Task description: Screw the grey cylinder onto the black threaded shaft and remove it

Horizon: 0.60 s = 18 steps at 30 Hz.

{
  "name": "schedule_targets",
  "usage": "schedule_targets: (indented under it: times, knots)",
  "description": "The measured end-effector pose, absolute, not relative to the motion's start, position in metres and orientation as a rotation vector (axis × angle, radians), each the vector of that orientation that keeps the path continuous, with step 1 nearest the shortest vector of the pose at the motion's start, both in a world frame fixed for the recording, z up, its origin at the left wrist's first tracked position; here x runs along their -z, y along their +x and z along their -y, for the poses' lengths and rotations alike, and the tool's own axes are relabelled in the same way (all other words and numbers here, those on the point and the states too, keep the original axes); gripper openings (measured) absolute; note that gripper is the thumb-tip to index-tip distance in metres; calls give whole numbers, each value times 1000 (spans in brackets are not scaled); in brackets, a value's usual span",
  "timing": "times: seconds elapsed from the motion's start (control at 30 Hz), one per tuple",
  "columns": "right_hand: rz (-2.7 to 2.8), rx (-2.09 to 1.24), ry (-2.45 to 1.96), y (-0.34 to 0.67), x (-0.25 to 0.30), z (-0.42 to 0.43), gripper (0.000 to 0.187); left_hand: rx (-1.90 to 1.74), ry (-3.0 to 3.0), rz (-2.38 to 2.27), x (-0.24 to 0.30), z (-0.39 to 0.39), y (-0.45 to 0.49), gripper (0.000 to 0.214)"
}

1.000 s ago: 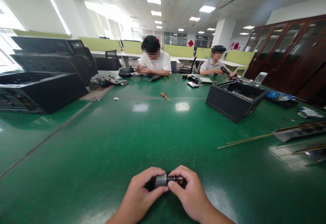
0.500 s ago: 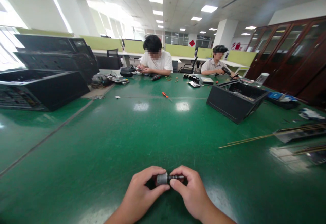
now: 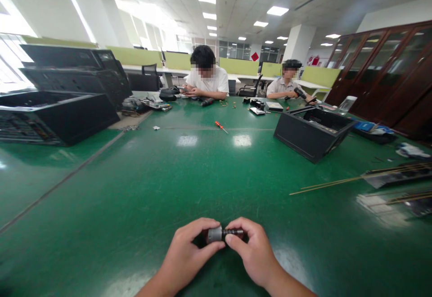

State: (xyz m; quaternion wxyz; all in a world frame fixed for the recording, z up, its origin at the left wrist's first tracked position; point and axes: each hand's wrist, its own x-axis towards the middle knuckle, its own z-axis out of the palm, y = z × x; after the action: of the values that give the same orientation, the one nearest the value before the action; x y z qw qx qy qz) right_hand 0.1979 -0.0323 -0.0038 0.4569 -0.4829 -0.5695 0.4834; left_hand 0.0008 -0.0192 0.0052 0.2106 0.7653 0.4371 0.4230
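Low in the head view, a small grey metal cylinder with a dark, ridged shaft [image 3: 215, 234] is held level just over the green table [image 3: 162, 175]. My left hand [image 3: 189, 249] grips the cylinder end, thumb below and fingers above. On the shaft end, my right hand [image 3: 253, 249] pinches with thumb and fingertips. The two hands almost meet where cylinder and shaft join. Fingers cover part of the piece, so its exact kind cannot be made out.
An orange-handled screwdriver [image 3: 219, 125] lies mid-table. Black computer cases stand at left [image 3: 91, 117] and right [image 3: 300, 135]. Thin brass-coloured rods [image 3: 327, 183] stick out at right. Two people sit across the table, one holding a dark power tool [image 3: 299, 93].
Both hands keep their hold on the metal piece and have barely shifted. The view has moved very slightly.
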Motion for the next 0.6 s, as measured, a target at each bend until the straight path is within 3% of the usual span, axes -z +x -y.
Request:
schedule_targets:
  times: [0.6]
  knots:
    - [1384,-1186,-1185,198,7,32,10,-1193,2136,-1227,-6,18,1,27]
